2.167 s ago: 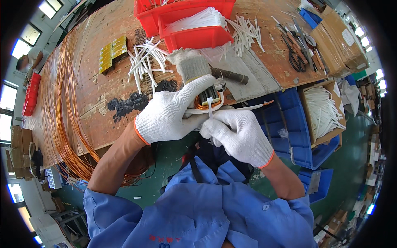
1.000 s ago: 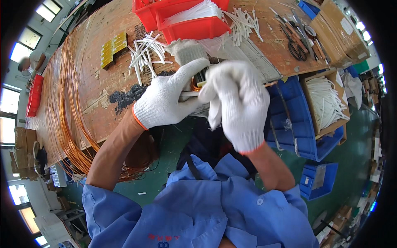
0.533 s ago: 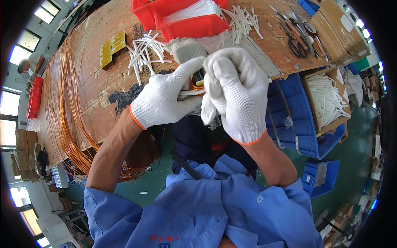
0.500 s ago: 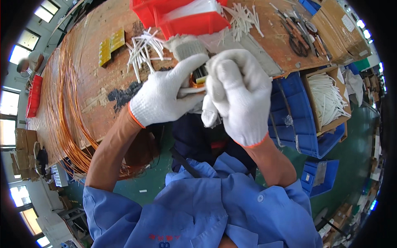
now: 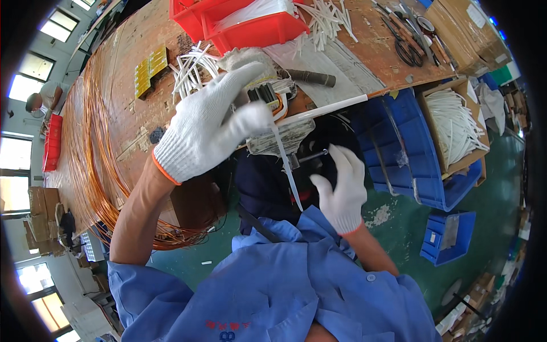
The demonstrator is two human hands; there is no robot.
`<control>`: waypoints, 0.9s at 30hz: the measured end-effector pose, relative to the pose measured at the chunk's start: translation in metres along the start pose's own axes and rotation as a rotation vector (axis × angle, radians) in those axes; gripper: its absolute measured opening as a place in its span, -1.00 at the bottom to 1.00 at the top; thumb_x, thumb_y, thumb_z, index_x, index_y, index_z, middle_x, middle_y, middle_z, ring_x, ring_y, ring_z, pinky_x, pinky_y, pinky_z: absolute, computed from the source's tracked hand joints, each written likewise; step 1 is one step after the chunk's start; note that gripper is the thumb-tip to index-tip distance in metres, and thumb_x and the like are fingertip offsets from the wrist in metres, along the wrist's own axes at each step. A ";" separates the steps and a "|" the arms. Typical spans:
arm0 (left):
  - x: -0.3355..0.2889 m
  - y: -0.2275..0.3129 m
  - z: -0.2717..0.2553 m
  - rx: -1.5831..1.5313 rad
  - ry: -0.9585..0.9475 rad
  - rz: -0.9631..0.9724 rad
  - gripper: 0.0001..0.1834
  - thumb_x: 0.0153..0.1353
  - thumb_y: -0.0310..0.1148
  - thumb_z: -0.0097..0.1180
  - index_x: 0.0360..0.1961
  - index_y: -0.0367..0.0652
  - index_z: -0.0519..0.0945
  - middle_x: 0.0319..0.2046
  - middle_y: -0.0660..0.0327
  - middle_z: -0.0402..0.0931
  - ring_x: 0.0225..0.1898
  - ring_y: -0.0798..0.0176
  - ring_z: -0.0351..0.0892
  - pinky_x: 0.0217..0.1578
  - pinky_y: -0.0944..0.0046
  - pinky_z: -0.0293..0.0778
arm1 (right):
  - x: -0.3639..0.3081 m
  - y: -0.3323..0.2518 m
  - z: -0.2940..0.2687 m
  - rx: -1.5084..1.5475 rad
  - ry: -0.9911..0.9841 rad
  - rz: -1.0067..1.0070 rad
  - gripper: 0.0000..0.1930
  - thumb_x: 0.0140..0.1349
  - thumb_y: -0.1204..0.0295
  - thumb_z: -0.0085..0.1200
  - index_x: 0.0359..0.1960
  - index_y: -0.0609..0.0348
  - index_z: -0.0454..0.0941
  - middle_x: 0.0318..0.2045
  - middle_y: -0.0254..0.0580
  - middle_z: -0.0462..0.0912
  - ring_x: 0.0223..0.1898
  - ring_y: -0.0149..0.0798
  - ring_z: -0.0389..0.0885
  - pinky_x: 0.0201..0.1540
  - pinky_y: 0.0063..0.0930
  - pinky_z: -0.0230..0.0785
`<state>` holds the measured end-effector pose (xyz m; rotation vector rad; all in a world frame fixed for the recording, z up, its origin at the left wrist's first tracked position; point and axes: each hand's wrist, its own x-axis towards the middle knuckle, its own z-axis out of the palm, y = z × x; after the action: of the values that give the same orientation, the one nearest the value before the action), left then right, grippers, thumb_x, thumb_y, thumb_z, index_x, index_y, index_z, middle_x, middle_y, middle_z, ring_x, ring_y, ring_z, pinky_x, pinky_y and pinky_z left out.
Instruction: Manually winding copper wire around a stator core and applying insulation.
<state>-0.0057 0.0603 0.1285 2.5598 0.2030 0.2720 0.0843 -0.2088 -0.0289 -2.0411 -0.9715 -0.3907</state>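
Observation:
My left hand (image 5: 211,122), in a white knit glove, reaches over a small coil piece (image 5: 266,98) with black ribs and copper wire. Its thumb and fingers are spread apart, the thumb in front of the piece. A narrow white strip (image 5: 288,171) hangs down below that thumb; whether they touch I cannot tell. Below the piece sits a worn, pale wrapped block (image 5: 282,138), with a thin metal bar handle (image 5: 313,155) at its lower right. My right hand (image 5: 343,194), also gloved, is beside the bar's end with fingers apart and nothing visible in them.
Behind are a red bin (image 5: 259,33), white tubes (image 5: 196,68) and a dark rod (image 5: 312,77). Copper wire (image 5: 94,142) drapes over the table's left side. Scissors (image 5: 408,52) lie among tools at right. Blue crates (image 5: 399,154) and a carton of white tubes (image 5: 453,128) stand right.
My right hand has left the coil piece and moved down and right to the bar handle. My left hand has opened and lifted slightly, uncovering the piece and the hanging white strip.

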 end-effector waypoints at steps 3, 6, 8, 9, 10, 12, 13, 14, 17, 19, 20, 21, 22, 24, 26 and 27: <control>0.022 0.021 0.002 0.081 -0.015 -0.008 -0.06 0.37 0.35 0.37 0.50 -0.15 0.52 0.20 -0.14 0.68 0.23 -0.25 0.73 0.24 -0.07 0.59 | 0.011 0.045 0.027 -0.021 -0.278 -0.252 -0.57 0.31 0.25 0.43 0.12 0.14 0.65 0.03 -0.05 0.74 0.07 0.13 0.68 0.20 -0.03 0.52; 0.025 0.033 0.011 0.310 -0.136 -0.074 -0.15 0.34 0.23 0.43 0.45 -0.10 0.53 0.22 -0.10 0.67 0.22 -0.21 0.75 0.25 -0.06 0.61 | 0.033 0.075 0.024 -0.022 -0.606 -0.305 -0.76 0.45 0.22 0.31 -0.07 0.10 0.65 -0.22 -0.14 0.69 -0.08 0.05 0.70 0.03 -0.05 0.53; 0.030 0.025 0.016 0.236 -0.154 -0.038 -0.24 0.31 0.06 0.48 0.41 -0.06 0.52 0.22 -0.07 0.68 0.22 -0.18 0.75 0.26 -0.05 0.62 | 0.063 0.083 0.004 -0.020 -0.686 -0.370 -0.78 0.46 0.21 0.29 -0.25 0.07 0.67 -0.33 -0.15 0.66 -0.15 0.03 0.72 -0.09 -0.05 0.57; 0.031 0.020 0.016 0.190 -0.147 -0.035 -0.25 0.31 0.04 0.49 0.40 -0.06 0.52 0.22 -0.07 0.68 0.22 -0.17 0.76 0.25 -0.04 0.62 | 0.078 0.075 -0.013 0.007 -0.653 -0.388 -0.79 0.45 0.21 0.29 -0.27 0.05 0.69 -0.35 -0.16 0.66 -0.18 0.00 0.73 -0.13 -0.06 0.58; 0.028 0.016 0.015 0.145 -0.138 -0.042 -0.26 0.31 0.01 0.50 0.40 -0.06 0.52 0.22 -0.06 0.69 0.22 -0.16 0.76 0.25 -0.04 0.63 | 0.094 0.063 -0.029 0.041 -0.625 -0.410 -0.80 0.44 0.21 0.29 -0.28 0.03 0.71 -0.37 -0.18 0.66 -0.20 -0.03 0.74 -0.17 -0.08 0.59; 0.027 0.014 0.020 0.071 -0.086 0.014 -0.32 0.32 -0.09 0.48 0.40 -0.07 0.56 0.20 -0.05 0.70 0.20 -0.14 0.77 0.24 -0.01 0.64 | 0.126 0.015 -0.056 -0.024 -0.592 -0.642 -0.77 0.43 0.18 0.28 -0.34 -0.01 0.70 -0.40 -0.22 0.66 -0.30 -0.08 0.75 -0.27 -0.10 0.59; 0.027 0.011 0.025 0.047 -0.047 0.065 -0.35 0.33 -0.11 0.46 0.39 -0.08 0.58 0.20 -0.06 0.70 0.19 -0.14 0.77 0.24 -0.01 0.64 | 0.126 -0.006 -0.054 0.018 -0.511 -0.739 -0.79 0.40 0.17 0.27 -0.30 0.00 0.70 -0.44 -0.23 0.64 -0.38 -0.13 0.74 -0.37 -0.15 0.56; 0.026 0.009 0.025 0.028 -0.008 0.105 -0.37 0.34 -0.13 0.45 0.38 -0.08 0.60 0.19 -0.06 0.70 0.18 -0.14 0.77 0.23 0.00 0.64 | 0.129 -0.041 -0.061 -0.093 -0.548 -0.739 -0.78 0.34 0.18 0.30 -0.22 0.04 0.70 -0.49 -0.25 0.59 -0.41 -0.16 0.73 -0.40 -0.22 0.51; 0.023 0.012 0.007 -0.021 -0.053 0.135 -0.58 0.38 -0.15 0.36 0.23 0.06 0.73 0.04 -0.12 0.67 0.00 -0.28 0.79 0.02 -0.12 0.72 | 0.145 -0.099 -0.076 -0.006 -0.296 -0.800 -0.48 0.17 0.15 0.49 0.11 0.16 0.73 -0.30 -0.24 0.62 -0.22 -0.09 0.68 -0.13 -0.11 0.53; 0.007 0.023 -0.014 -0.084 0.031 0.109 -0.62 0.35 -0.24 0.41 0.16 -0.04 0.76 0.03 -0.08 0.68 0.02 -0.20 0.78 0.03 -0.02 0.71 | 0.172 -0.111 -0.081 -0.019 -0.134 -0.747 -0.38 0.17 0.17 0.48 0.23 0.21 0.70 -0.16 -0.14 0.66 -0.10 0.06 0.68 0.02 0.01 0.52; 0.000 0.036 -0.027 -0.147 0.140 0.107 -0.64 0.29 -0.40 0.47 0.11 -0.11 0.78 0.08 -0.04 0.67 0.06 -0.13 0.76 0.07 0.03 0.70 | 0.183 -0.113 -0.083 -0.059 -0.146 -0.691 -0.45 0.22 0.21 0.46 0.20 0.22 0.71 -0.15 -0.10 0.70 -0.11 0.07 0.72 0.00 -0.01 0.56; -0.002 0.037 -0.032 -0.138 0.244 0.133 -0.63 0.26 -0.45 0.48 0.10 -0.12 0.78 0.12 -0.01 0.66 0.08 -0.11 0.75 0.09 0.05 0.69 | 0.187 -0.114 -0.083 -0.143 -0.235 -0.599 -0.52 0.27 0.26 0.44 0.16 0.22 0.72 -0.14 -0.06 0.73 -0.11 0.09 0.75 -0.03 -0.03 0.59; -0.003 0.037 -0.037 -0.129 0.348 0.156 -0.61 0.23 -0.51 0.50 0.10 -0.13 0.78 0.15 0.01 0.64 0.10 -0.08 0.73 0.12 0.08 0.69 | 0.190 -0.115 -0.080 -0.205 -0.338 -0.502 -0.59 0.32 0.30 0.42 0.13 0.23 0.73 -0.13 -0.02 0.77 -0.12 0.10 0.79 -0.05 -0.05 0.62; -0.005 0.037 -0.046 -0.324 0.453 0.031 -0.60 0.37 -0.60 0.37 0.22 -0.22 0.71 0.27 0.09 0.61 0.15 0.29 0.65 0.20 0.24 0.59 | 0.195 -0.111 -0.053 0.075 -0.445 -0.341 -0.73 0.41 0.37 0.37 0.04 0.25 0.75 -0.11 0.07 0.82 -0.14 0.12 0.85 -0.13 -0.09 0.66; 0.000 0.017 -0.048 -0.631 0.598 -0.027 -0.70 0.38 -0.59 0.40 0.11 -0.27 0.74 0.23 0.06 0.61 0.15 0.27 0.66 0.15 0.19 0.65 | 0.206 -0.116 -0.023 0.199 -0.322 -0.429 -0.80 0.53 0.30 0.19 -0.09 0.15 0.74 -0.30 -0.04 0.73 -0.27 0.04 0.78 -0.22 -0.10 0.65; 0.005 0.022 -0.048 -0.968 0.643 -0.095 -0.77 0.44 -0.60 0.34 0.08 -0.32 0.71 0.18 0.08 0.66 0.05 0.31 0.68 0.13 0.19 0.66 | 0.214 -0.120 -0.008 0.205 -0.250 -0.492 -0.81 0.54 0.31 0.17 -0.10 0.14 0.74 -0.33 -0.06 0.73 -0.31 0.04 0.78 -0.22 -0.11 0.65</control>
<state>-0.0101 0.0680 0.1811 1.4443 0.3263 0.8998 0.1341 -0.0648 0.1635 -1.6771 -1.6074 -0.2783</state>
